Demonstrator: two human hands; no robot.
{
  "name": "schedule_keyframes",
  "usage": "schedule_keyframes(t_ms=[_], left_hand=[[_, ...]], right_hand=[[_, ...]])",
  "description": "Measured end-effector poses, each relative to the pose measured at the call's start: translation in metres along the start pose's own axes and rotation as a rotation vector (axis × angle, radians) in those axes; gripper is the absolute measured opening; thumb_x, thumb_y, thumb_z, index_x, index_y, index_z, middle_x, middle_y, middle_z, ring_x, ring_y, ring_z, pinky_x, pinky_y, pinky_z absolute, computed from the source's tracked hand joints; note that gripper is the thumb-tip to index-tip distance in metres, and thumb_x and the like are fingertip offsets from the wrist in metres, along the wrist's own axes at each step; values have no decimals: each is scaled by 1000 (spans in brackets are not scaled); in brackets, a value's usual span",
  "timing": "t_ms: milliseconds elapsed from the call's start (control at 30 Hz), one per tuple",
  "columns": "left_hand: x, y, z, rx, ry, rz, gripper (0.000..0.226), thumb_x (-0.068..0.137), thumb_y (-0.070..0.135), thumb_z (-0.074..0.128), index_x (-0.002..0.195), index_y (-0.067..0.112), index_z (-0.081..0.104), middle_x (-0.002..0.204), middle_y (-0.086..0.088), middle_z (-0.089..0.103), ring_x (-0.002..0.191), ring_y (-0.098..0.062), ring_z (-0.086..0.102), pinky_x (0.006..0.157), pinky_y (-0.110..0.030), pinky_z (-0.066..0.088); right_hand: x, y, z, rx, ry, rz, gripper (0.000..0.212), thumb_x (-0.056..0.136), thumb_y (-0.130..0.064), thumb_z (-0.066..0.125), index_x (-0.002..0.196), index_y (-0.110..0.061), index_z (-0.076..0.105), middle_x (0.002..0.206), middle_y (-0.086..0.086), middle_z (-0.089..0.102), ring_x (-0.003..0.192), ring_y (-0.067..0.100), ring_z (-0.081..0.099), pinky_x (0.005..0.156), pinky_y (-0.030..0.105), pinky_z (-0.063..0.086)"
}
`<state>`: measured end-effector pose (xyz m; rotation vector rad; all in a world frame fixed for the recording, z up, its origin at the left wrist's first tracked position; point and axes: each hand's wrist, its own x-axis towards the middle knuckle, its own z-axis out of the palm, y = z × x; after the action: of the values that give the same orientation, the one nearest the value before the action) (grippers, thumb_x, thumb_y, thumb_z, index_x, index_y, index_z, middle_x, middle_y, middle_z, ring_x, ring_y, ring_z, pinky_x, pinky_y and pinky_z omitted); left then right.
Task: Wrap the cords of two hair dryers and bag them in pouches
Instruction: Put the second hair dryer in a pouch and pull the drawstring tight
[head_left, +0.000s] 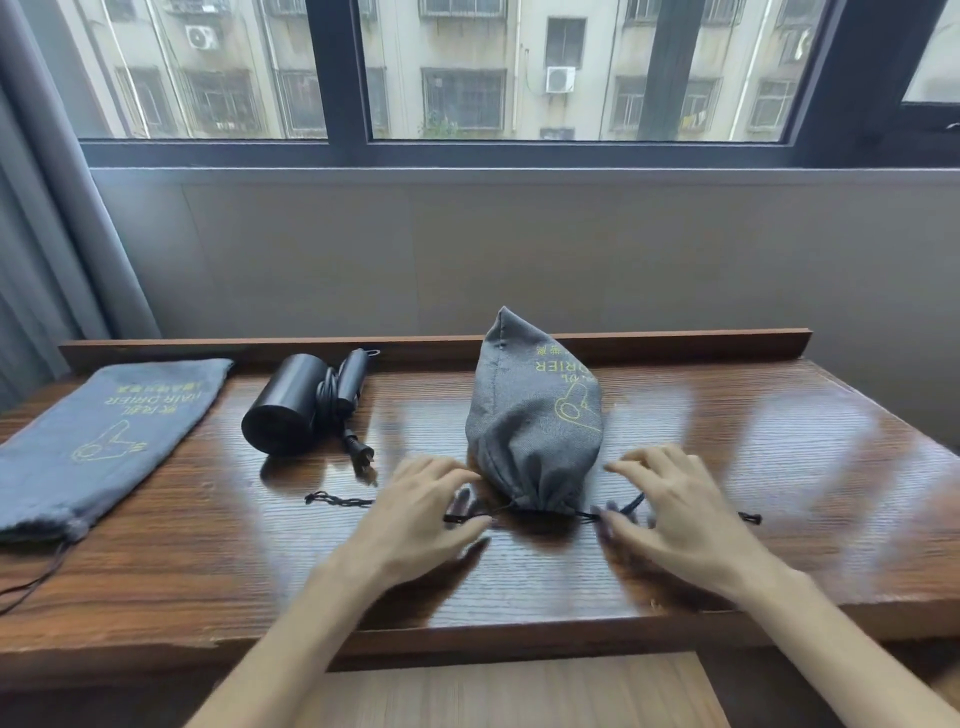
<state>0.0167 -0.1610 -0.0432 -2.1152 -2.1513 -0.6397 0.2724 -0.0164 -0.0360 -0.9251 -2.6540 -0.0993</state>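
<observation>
Grey woven pouch (535, 421) (bulging, cinched) on grained wooden table (727, 415)

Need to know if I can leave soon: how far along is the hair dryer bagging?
One filled pouch is cinched; both hands, left hand and right hand, are at its drawstrings. The second dryer, cord wrapped, still needs the flat pouch.

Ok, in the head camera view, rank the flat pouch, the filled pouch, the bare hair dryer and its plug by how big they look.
1. flat pouch, largest
2. filled pouch
3. hair dryer
4. plug, smallest

The pouches probably match; the flat one just shows more area.
</observation>
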Motion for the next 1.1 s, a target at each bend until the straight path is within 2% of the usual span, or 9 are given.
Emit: schedule_keyframes(t_ms=[167,233,367,500,600,767,900,1000,1100], left_hand=[[9,23,9,-28,-5,-25,23,90,49,56,82,28,52,87,14,52,87,-6,40,83,-19,27],[3,27,9,-56,4,-56,27,92,47,54,73,29,46,72,17,47,77,-2,38,80,-20,29],[-12,43,1,-488,44,-216,37,90,38,63,58,26,49,50,14,49,53,-1,44,57,-16,33],[-12,68,2,-792,119,-282,23,93,27,61,75,16,71,53,13,57,51,1,50,57,-19,40],[-6,76,10,-851,183,-317,17,91,25,63,81,19,75,59,12,62,56,2,53,59,-18,40],[-3,87,19,-930,208,-304,14,91,26,64,91,18,76,68,13,67,66,-3,59,63,-20,46],[-11,95,28,-871,165,-292,12,91,16,64,97,19,74,65,20,65,62,4,58,62,-14,46],[-17,96,28,-848,153,-285,12,92,18,64,91,26,72,68,16,67,69,-8,68,67,-24,56],[-15,97,27,-743,145,-208,13,92,19,63,94,25,73,80,11,71,77,-6,68,71,-20,51]], right_hand=[[6,-21,15,2,-9,-4,29,80,-46,41,79,-22,57,87,-5,56,89,20,49,79,34,45],[0,-25,12,-7,25,-17,22,80,-39,42,72,-22,53,79,-4,54,81,21,51,74,31,38],[-14,-40,4,48,47,-4,16,88,-35,39,78,-26,48,70,-7,54,73,20,55,76,31,37],[-20,-50,-5,145,-96,41,18,96,-42,43,108,-28,44,89,-10,54,92,17,52,91,30,35],[-20,-48,1,84,-123,87,32,90,-56,45,103,-27,47,99,-9,52,102,15,48,90,30,36],[-22,-54,6,110,-152,68,26,92,-53,40,88,-28,43,93,-10,38,103,16,45,87,27,33],[-45,-62,1,133,-172,43,46,71,-71,31,86,-29,43,92,-13,38,98,9,39,80,25,26],[-55,-50,1,143,-160,-63,37,71,-67,48,86,-34,39,92,-17,37,92,6,34,78,23,25],[-54,-41,-4,238,-248,-148,23,81,-50,57,86,-36,39,91,-21,38,91,0,32,82,19,28]])
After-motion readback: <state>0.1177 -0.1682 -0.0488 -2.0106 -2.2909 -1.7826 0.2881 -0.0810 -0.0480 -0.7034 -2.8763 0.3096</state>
